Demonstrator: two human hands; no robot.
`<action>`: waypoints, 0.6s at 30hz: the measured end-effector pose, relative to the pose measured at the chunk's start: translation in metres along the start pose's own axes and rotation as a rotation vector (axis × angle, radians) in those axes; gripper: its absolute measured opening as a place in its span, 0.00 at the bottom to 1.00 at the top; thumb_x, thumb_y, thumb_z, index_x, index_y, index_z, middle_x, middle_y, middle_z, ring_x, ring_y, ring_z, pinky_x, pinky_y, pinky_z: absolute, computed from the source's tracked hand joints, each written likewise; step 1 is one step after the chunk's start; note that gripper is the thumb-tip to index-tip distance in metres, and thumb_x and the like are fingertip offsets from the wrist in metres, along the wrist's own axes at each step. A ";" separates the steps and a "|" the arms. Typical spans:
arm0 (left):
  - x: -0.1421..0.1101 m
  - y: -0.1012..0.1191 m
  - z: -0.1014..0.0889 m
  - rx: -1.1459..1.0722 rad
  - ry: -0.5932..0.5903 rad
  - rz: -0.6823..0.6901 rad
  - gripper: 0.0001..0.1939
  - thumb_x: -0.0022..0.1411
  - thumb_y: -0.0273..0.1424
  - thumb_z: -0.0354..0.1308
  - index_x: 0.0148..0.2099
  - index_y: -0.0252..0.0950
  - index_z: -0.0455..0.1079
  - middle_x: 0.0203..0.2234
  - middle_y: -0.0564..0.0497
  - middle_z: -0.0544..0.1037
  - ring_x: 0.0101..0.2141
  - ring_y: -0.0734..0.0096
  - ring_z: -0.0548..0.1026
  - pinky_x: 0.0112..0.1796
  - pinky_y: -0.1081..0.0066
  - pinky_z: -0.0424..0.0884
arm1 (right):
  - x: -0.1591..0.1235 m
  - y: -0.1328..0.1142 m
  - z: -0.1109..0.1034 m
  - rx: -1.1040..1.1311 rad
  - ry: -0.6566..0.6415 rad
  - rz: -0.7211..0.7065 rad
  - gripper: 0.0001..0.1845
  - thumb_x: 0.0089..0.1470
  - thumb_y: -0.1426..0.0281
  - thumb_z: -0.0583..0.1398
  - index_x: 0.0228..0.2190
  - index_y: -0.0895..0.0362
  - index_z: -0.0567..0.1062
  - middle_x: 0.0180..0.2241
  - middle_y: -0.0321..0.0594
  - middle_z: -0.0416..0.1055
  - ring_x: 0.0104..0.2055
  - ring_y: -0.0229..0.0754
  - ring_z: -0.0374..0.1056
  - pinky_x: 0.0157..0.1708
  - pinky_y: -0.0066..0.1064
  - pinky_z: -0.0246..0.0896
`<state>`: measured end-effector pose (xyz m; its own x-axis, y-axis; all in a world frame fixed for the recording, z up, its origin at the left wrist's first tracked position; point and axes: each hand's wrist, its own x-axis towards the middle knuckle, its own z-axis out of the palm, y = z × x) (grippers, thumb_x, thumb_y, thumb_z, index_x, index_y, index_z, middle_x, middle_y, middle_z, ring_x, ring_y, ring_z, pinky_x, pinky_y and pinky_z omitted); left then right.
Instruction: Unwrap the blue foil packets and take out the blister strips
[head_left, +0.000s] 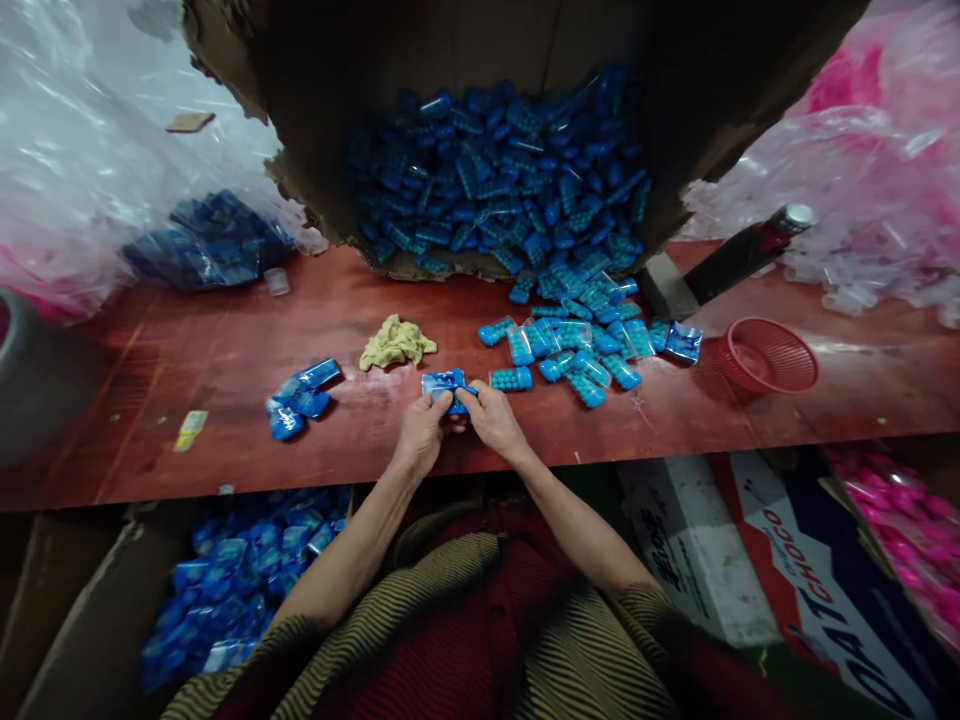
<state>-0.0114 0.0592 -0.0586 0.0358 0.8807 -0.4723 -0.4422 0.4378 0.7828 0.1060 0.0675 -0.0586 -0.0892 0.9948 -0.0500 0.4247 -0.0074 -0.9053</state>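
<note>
My left hand [421, 432] and my right hand [491, 420] meet near the front edge of a red-brown table [225, 340]. Both are closed on one small clear packet of blue pieces [444, 385], held just above the tabletop. A loose spread of the same blue packets [581, 345] lies to the right of my hands. It spills out of a torn cardboard box [315, 100] full of them at the back. A small heap of wrapped blue packets [300, 398] rests to the left of my hands.
A crumpled yellow cloth [396, 343] lies behind my hands. A red mesh basket [766, 355] and a dark tool with a silver cap [739, 255] are at right. Clear plastic bags sit at both back corners. Below the table's edge, a box of blue packets [240, 575] at left.
</note>
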 end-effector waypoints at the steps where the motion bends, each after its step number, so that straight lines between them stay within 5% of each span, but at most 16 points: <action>1: -0.001 0.001 -0.001 0.013 -0.008 -0.015 0.16 0.42 0.35 0.68 0.30 0.31 0.69 0.16 0.54 0.70 0.18 0.76 0.68 0.18 0.76 0.67 | 0.000 0.000 0.000 -0.016 0.017 -0.002 0.15 0.55 0.61 0.51 0.20 0.55 0.61 0.19 0.31 0.59 0.23 0.34 0.57 0.25 0.25 0.48; 8: -0.003 0.005 -0.011 -0.026 -0.008 -0.117 0.13 0.48 0.35 0.66 0.26 0.31 0.67 0.13 0.53 0.68 0.16 0.76 0.67 0.17 0.78 0.65 | -0.002 -0.004 -0.014 -0.118 -0.053 -0.072 0.22 0.61 0.60 0.46 0.21 0.57 0.68 0.21 0.34 0.64 0.26 0.36 0.59 0.27 0.26 0.51; 13: -0.003 0.009 -0.020 -0.085 -0.048 -0.221 0.12 0.55 0.33 0.61 0.26 0.32 0.66 0.12 0.53 0.67 0.16 0.72 0.69 0.16 0.77 0.65 | 0.001 0.007 -0.045 -0.738 0.093 -0.096 0.12 0.58 0.68 0.54 0.42 0.57 0.72 0.43 0.47 0.68 0.43 0.46 0.61 0.39 0.34 0.54; 18: -0.006 0.008 -0.022 -0.103 -0.053 -0.301 0.07 0.58 0.28 0.58 0.29 0.31 0.66 0.17 0.49 0.71 0.19 0.73 0.71 0.18 0.77 0.68 | 0.004 0.017 -0.057 -1.006 0.001 -0.034 0.12 0.55 0.68 0.59 0.42 0.58 0.71 0.40 0.47 0.67 0.41 0.48 0.60 0.35 0.35 0.53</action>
<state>-0.0355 0.0531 -0.0580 0.2242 0.7237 -0.6527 -0.4933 0.6619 0.5644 0.1647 0.0777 -0.0504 -0.1152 0.9929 -0.0301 0.9854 0.1104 -0.1295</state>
